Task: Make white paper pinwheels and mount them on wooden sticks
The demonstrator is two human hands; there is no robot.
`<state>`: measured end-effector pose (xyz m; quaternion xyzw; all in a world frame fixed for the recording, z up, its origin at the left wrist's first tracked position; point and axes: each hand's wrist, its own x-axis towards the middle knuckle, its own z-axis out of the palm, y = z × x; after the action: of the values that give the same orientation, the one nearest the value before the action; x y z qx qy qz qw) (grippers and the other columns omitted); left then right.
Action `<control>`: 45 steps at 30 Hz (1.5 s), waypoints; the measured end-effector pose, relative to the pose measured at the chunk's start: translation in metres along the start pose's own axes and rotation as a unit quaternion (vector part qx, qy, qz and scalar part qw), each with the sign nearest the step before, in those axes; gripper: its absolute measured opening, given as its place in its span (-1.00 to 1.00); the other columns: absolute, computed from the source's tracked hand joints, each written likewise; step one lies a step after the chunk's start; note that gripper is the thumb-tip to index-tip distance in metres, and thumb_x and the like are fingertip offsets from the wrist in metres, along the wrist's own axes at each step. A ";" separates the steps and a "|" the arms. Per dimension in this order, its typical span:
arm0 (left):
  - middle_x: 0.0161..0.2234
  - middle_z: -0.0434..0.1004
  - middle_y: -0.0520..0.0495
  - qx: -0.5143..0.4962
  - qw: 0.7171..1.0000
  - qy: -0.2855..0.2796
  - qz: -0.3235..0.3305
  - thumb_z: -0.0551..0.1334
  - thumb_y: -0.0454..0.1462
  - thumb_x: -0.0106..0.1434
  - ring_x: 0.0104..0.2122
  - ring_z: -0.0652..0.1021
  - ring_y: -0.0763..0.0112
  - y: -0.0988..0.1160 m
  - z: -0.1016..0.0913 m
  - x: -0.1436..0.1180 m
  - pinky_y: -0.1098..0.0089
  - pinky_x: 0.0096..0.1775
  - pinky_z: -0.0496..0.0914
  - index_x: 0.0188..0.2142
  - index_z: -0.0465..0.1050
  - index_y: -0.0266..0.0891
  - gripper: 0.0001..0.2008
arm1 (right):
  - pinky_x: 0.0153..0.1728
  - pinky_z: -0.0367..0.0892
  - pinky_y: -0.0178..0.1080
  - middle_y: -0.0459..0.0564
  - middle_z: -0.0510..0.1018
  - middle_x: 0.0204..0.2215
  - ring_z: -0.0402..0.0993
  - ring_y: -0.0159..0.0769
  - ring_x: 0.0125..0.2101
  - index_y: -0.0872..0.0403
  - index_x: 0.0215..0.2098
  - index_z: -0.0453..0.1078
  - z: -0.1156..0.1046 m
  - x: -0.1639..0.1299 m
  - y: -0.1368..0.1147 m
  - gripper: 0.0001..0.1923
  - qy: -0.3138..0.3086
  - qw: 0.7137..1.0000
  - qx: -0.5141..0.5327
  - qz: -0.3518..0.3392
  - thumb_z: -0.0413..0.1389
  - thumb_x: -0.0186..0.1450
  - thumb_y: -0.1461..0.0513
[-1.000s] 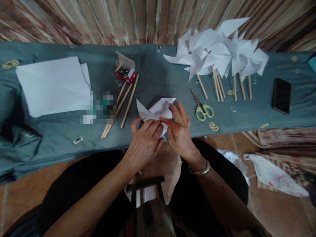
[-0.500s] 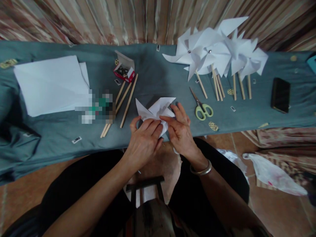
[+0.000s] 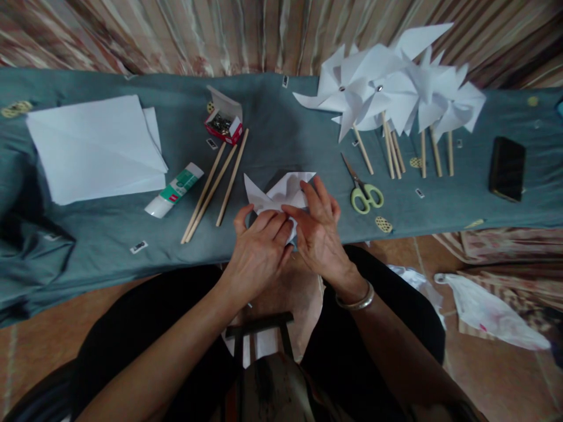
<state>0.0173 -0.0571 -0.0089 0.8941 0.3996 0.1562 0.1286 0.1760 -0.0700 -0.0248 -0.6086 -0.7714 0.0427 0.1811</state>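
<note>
Between my two hands, near the table's front edge, is a folded white paper pinwheel point(image 3: 288, 189) without a stick showing. My left hand point(image 3: 259, 243) grips its near left side, fingers curled over the paper. My right hand point(image 3: 320, 231) presses on its middle with a fingertip while other fingers hold its right side. The part of the pinwheel under my fingers is hidden. Green-handled scissors point(image 3: 361, 190) lie to the right of my right hand. Left of my left hand, several wooden sticks point(image 3: 230, 183) rest on the cloth.
Finished pinwheels point(image 3: 373, 88) on sticks lie overlapping at the back right. An open box of metal pins point(image 3: 224, 124) sits behind the sticks. A glue tube point(image 3: 175, 190) and a stack of white paper point(image 3: 94, 152) are on the left. A phone point(image 3: 507, 169) lies far right.
My right index fingertip has shifted slightly left over the pinwheel's middle. Both hands keep their hold on the paper. The whole view has shifted a little.
</note>
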 end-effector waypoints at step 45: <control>0.00 0.55 -0.22 -0.012 0.999 0.035 0.015 0.20 -0.29 0.29 0.10 0.42 0.02 -0.005 0.009 -0.002 -0.14 0.22 0.05 0.01 0.44 -0.29 -0.70 | 0.26 0.04 0.23 -0.04 0.17 0.34 -0.12 0.10 0.40 -0.13 0.19 0.36 -0.002 0.000 0.009 -0.50 0.004 0.996 0.085 0.004 -0.12 0.38 0.35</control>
<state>0.0164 -0.0561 -0.0191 0.8923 0.3887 0.1944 0.1226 0.1855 -0.0682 -0.0258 -0.5943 -0.7619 0.1063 0.2345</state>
